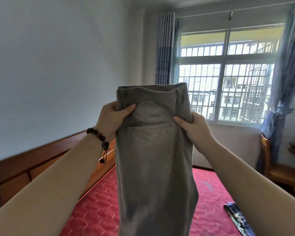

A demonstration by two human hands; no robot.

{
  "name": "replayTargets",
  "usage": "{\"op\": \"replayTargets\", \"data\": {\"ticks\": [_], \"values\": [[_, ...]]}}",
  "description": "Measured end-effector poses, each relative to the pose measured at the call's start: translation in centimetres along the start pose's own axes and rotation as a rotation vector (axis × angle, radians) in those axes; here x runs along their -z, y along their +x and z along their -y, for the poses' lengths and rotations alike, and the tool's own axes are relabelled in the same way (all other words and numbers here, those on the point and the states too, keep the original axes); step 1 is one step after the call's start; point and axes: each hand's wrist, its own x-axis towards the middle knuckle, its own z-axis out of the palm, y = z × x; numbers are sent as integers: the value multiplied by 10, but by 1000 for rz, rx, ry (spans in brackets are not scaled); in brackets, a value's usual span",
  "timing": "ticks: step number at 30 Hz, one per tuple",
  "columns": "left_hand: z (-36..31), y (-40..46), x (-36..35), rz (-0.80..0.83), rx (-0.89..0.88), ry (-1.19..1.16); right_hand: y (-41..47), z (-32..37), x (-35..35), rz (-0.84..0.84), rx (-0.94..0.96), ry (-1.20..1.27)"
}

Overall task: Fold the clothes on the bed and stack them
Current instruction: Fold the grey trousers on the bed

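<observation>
A bedroom with pale walls is seen, with a barred window (228, 79) on the far side framed by blue curtains (165, 48). A bed (95, 213) covered by a red quilted mattress fills the lower part of the view, and a wooden headboard (32, 160) is set against the left wall. A wooden chair (278, 172) is placed beside the bed at the right, under the tied-back curtain.

A pair of grey-brown trousers (153, 159) is held up in the air above the mattress, waistband uppermost, with a back pocket turned toward the camera and the legs hanging down together past the bottom edge of the view. The garment is gripped just below the waistband on both sides. The left hand (112, 116) is clamped on the left edge, its thumb laid across the front of the fabric and its fingers hidden behind it. The right hand (192, 125) is clamped on the right edge in the same way, thumb in front, fingers behind. The two hands are kept apart by the width of the trousers, at about the same height. A beaded bracelet (99, 138) is worn on the left wrist.

A dark patterned garment (237, 217) is laid on the mattress at the lower right, well apart from the trousers
</observation>
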Motion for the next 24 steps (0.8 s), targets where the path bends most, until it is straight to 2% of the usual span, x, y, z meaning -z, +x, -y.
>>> {"op": "replayTargets", "data": {"ticks": [1, 3, 5, 6, 7, 10, 12, 14, 16, 17, 20, 24], "values": [[-1, 2, -2, -11, -12, 4, -5, -5, 3, 38, -62, 61], [-1, 6, -6, -68, -18, -18, -20, -19, 14, 278, -249, 112], [0, 10, -5, -109, 0, -63, -37, -39, 25, 572, -455, 42], [0, 12, -3, -118, 15, -77, -46, -48, 27, 658, -499, -22], [0, 12, -1, -122, 29, -86, -52, -55, 26, 675, -487, -66], [-1, 13, 11, -138, 45, -108, -62, -65, 19, 485, -354, -5], [-4, 13, 17, -148, 43, -150, -66, -66, 13, 383, -336, 132], [-10, 12, 22, -161, 51, -203, -72, -69, 5, 418, -414, 261], [-14, 10, 29, -182, 52, -222, -82, -72, -3, 518, -457, 145], [-16, 9, 33, -189, 46, -225, -85, -74, -5, 512, -440, 60], [-18, 4, 52, -217, 21, -242, -87, -78, -5, 353, -356, 50], [-13, -1, 78, -245, 19, -247, -88, -80, -8, 278, -294, 34]]}}
